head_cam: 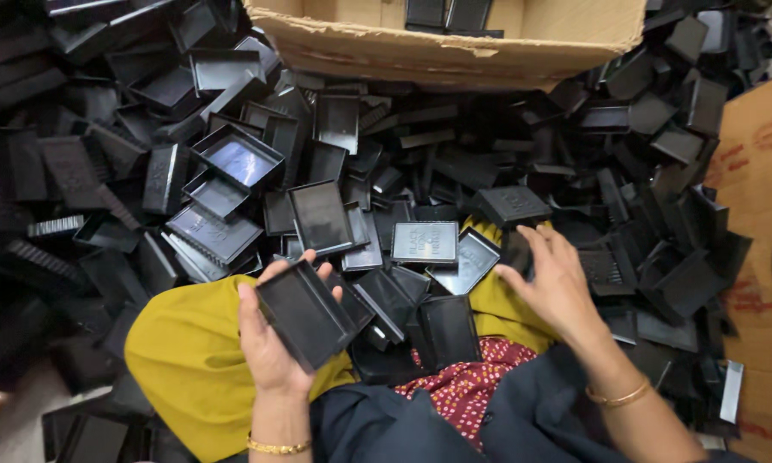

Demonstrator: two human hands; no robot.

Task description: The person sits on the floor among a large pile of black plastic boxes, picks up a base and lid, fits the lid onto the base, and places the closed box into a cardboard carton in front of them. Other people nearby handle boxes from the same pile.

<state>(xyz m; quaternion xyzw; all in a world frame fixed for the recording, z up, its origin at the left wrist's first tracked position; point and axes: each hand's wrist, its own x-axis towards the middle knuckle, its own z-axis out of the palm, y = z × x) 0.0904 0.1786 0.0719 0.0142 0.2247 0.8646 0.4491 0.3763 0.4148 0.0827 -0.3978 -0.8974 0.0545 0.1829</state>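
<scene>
The person sits amid a great heap of black plastic trays (232, 163), knees draped in yellow cloth (189, 360), with a patch of red dotted fabric (467, 381) showing below. Taking the cardboard box (455, 47) at the far side as the marker: the left hand (270, 343) is well short of it, on the near side and a little left, and it grips one shallow black tray (304, 313) tilted against the palm, thumb along the tray's left edge and fingertips curled over its far rim. The right hand (557, 287) is also on the near side of the box, under its right half, fingers spread and laid flat on the loose trays there; it holds nothing that I can make out. Between the two hands, straight towards the box, a square black lid with raised lettering (425, 242) lies face up on the pile. Inside the box a few black trays stand on edge. Flattened brown cardboard (759, 189) lies right of the box.
</scene>
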